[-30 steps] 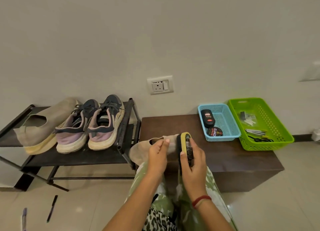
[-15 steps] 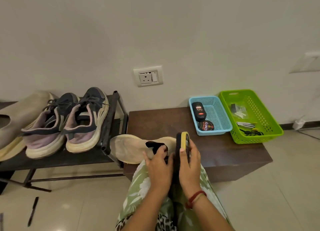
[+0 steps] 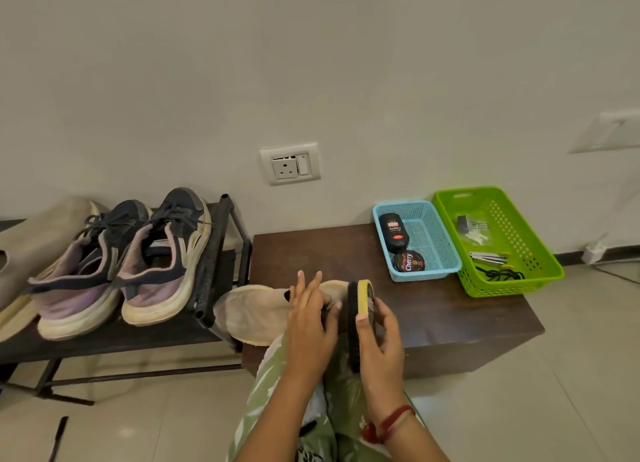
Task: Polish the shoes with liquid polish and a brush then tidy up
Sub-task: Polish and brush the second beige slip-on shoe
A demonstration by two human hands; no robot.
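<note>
**brush to the beige shoe, held over the lap**

the left hand (image 3: pixel 311 326) steadies the beige shoe (image 3: pixel 252 314) at the near edge of the tabletop (image 3: pixel 329 250). its fingers (image 3: pixel 313 281) lie mostly straight against the shoe, which is turned on its side with the pale sole facing the camera. the right hand (image 3: pixel 381 344) has its fingers wrapped round the brush (image 3: pixel 356 309), yellow back outward, dark bristles facing the shoe and just beside it.

to do this step well, the shoe likely needs a firmer hold so it does not roll. short, even strokes with the bristles flat should spread the polish without streaks. the fabric looks soft and will probably give under pressure, so a light touch suits it.

the liquid polish bottle (image 3: pixel 393 231) lies in the blue basket (image 3: pixel 446 240) with a round tin (image 3: pixel 408 261), well apart from the hands. a green basket (image 3: pixel 540 264) touches it on the right. the tabletop is dark brown wood against a plain wall with a socket (image 3: pixel 290 164). to the left a black shoe rack (image 3: pixel 214 254) carries a pair of sneakers (image 3: pixel 138 271) and the second beige shoe (image 3: pixel 34 247). the floor (image 3: pixel 571 375) is glossy pale tile.
</note>
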